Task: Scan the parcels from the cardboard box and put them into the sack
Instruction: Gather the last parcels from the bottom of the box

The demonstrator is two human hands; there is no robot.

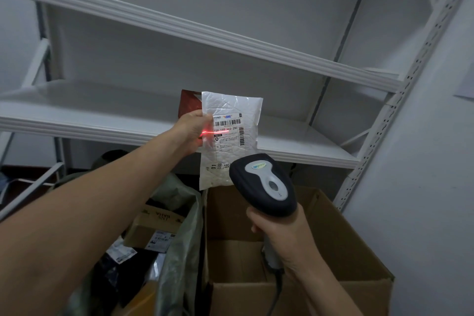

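My left hand (191,131) holds up a white padded parcel (230,110) by its left edge, with a dark red parcel (189,104) behind it in the same grip. A red scan line falls on my fingers and the parcel's printed label. My right hand (279,231) grips the handle of a black and grey barcode scanner (264,185), pointed up at the label from below right. The open cardboard box (346,251) stands below my right hand. To its left the greenish sack (179,238) gapes open with several parcels inside.
White metal shelving (154,120) runs behind the parcel at chest height, with another shelf (179,25) above. A perforated upright (400,100) stands at the right beside a white wall. Small cartons and dark bags lie in the sack.
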